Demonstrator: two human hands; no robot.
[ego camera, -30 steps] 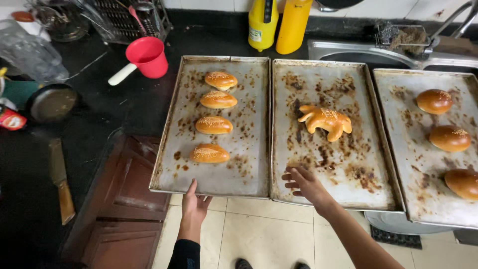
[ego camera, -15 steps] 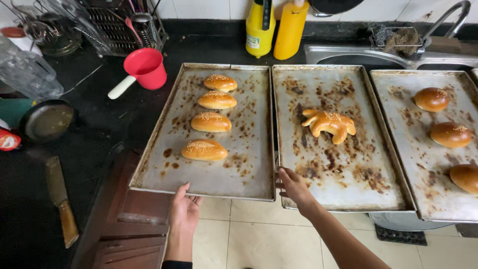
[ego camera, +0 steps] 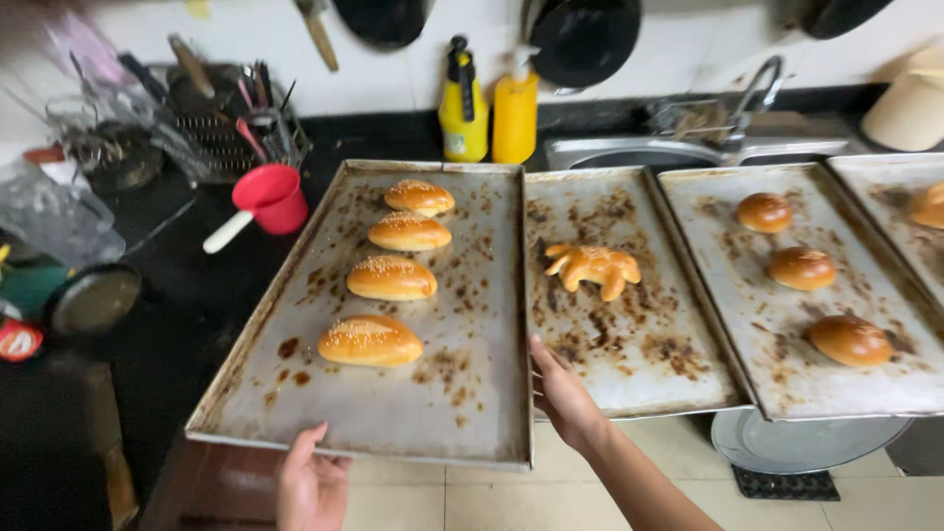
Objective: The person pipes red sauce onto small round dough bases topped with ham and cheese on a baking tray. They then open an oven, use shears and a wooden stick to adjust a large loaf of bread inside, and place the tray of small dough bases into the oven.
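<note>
Two hands on one tray: left hand (ego camera: 310, 482) grips the near edge of the left baking tray (ego camera: 472, 393) from below, fingers curled up at the rim; right hand (ego camera: 565, 393) clamps the tray's near right corner, thumb on top. Both closed on the tray, neither wide.

Changed over the last second: the hands were hovering short of the edge, then closed in, and now the tray sits nearer the person, its near edge overhanging the dark bench (ego camera: 187, 324) above the tiled floor (ego camera: 511, 492). Looks like the tray is being drawn off the bench, lift just starting; judgement only.

On the tray: four long sesame buns (ego camera: 391, 278) in a column, left of centre, apart from each other, none slid. Tray surface stained with brown baked spots.

Just beside, on the right: middle tray (ego camera: 669, 364) with one claw-shaped bun (ego camera: 593, 267), right edge of the held tray overlapping or touching it, cannot tell which. Further right, a tray with three round buns (ego camera: 801, 267).

Behind: red scoop cup (ego camera: 270, 200) near the tray's far left corner, two yellow bottles (ego camera: 490, 110), sink tap (ego camera: 757, 88), utensil rack (ego camera: 221, 123).
</note>
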